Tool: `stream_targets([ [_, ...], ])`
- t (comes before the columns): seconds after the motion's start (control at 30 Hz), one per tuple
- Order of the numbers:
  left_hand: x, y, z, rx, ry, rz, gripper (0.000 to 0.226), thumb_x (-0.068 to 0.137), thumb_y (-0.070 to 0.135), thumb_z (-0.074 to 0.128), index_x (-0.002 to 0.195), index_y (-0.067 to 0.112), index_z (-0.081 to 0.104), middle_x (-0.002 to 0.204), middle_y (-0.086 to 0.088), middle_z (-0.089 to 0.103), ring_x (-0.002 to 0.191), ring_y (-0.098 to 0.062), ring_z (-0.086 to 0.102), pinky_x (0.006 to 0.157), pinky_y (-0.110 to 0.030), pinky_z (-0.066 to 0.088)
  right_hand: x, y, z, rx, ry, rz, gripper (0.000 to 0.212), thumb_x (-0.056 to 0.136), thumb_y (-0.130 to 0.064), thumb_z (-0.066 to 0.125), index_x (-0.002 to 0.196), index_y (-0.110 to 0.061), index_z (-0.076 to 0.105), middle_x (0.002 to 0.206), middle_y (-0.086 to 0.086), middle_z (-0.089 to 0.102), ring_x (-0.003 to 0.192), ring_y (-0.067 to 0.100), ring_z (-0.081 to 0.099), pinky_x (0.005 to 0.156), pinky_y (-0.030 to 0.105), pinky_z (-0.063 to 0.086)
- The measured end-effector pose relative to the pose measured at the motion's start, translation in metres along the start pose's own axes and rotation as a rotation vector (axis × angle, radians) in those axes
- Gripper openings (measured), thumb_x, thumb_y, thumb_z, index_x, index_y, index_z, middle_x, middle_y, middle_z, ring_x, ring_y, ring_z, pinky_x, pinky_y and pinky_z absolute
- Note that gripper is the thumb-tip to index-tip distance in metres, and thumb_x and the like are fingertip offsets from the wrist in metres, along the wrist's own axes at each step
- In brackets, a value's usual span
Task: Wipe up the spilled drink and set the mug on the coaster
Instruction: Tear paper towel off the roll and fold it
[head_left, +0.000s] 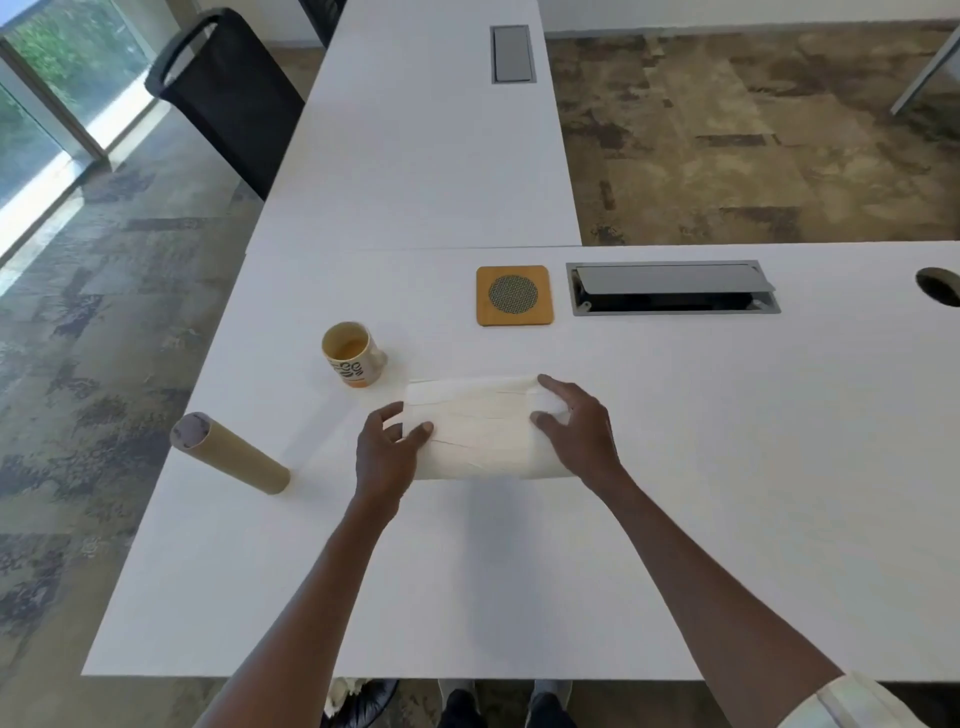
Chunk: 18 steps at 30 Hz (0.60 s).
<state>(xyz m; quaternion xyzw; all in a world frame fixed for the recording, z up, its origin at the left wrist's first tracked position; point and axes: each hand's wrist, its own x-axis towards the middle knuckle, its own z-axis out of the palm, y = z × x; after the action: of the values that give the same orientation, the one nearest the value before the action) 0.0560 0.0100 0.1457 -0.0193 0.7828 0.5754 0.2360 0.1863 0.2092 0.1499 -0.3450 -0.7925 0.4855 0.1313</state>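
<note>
Both hands (483, 441) grip the paper towel (480, 428) beside the mug (353, 354).

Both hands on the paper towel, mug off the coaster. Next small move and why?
Probably press the paper towel flat and sweep it across the table. The left hand and right hand grip its ends, so wiping is set up; the mug stands apart from the coaster.

We count 1 cream-and-orange ceramic mug (354, 354), 1 square bamboo coaster (514, 295), 1 brown cardboard tube (231, 453), 1 folded white paper towel (478, 428).
</note>
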Motion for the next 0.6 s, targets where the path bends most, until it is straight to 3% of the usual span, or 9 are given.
stream_targets([
  [0.13, 0.010, -0.027, -0.002, 0.082, -0.024, 0.086, 0.043, 0.089, 0.005, 0.070, 0.124, 0.026, 0.056, 0.113, -0.003, 0.071, 0.086, -0.007, 0.069, 0.061, -0.019, 0.051, 0.000, 0.021, 0.017, -0.107, -0.106, 0.012, 0.069, 0.084, -0.007, 0.068, 0.147, -0.019, 0.042, 0.128, 0.005, 0.058, 0.121, 0.020, 0.051, 0.092, 0.012, 0.030],
  [0.27, 0.025, -0.048, -0.002, 0.182, -0.065, 0.165, 0.048, 0.089, 0.001, 0.067, 0.125, 0.032, 0.056, 0.122, 0.002, 0.065, 0.077, -0.016, 0.070, 0.054, -0.009, 0.048, 0.007, 0.036, 0.032, -0.162, -0.185, 0.027, 0.077, 0.087, -0.002, 0.064, 0.153, -0.023, 0.030, 0.154, 0.005, 0.039, 0.144, 0.017, 0.031, 0.103, 0.008, 0.017],
  [0.4, 0.041, -0.066, 0.002, 0.256, -0.113, 0.201, 0.057, 0.089, -0.001, 0.065, 0.132, 0.035, 0.054, 0.124, -0.002, 0.062, 0.071, -0.032, 0.063, 0.069, -0.029, 0.053, 0.021, 0.050, 0.043, -0.171, -0.216, 0.040, 0.079, 0.087, 0.002, 0.061, 0.154, -0.023, 0.027, 0.160, 0.003, 0.029, 0.149, 0.014, 0.021, 0.094, -0.004, 0.018],
  [0.5, 0.054, -0.081, 0.008, 0.356, -0.108, 0.237, 0.054, 0.090, 0.000, 0.067, 0.134, 0.031, 0.061, 0.127, -0.003, 0.063, 0.068, -0.021, 0.055, 0.072, -0.021, 0.045, 0.030, 0.059, 0.050, -0.193, -0.217, 0.045, 0.079, 0.088, 0.002, 0.061, 0.154, -0.021, 0.025, 0.160, 0.003, 0.027, 0.149, 0.014, 0.020, 0.101, 0.003, 0.019],
  [0.6, 0.065, -0.094, 0.016, 0.477, -0.110, 0.272, 0.056, 0.089, 0.001, 0.069, 0.141, 0.018, 0.058, 0.135, -0.009, 0.060, 0.072, -0.017, 0.053, 0.080, -0.023, 0.041, 0.035, 0.071, 0.059, -0.273, -0.203, 0.012, 0.077, 0.087, 0.003, 0.062, 0.154, -0.014, 0.025, 0.161, 0.008, 0.025, 0.149, 0.019, 0.022, 0.108, 0.013, 0.022],
])
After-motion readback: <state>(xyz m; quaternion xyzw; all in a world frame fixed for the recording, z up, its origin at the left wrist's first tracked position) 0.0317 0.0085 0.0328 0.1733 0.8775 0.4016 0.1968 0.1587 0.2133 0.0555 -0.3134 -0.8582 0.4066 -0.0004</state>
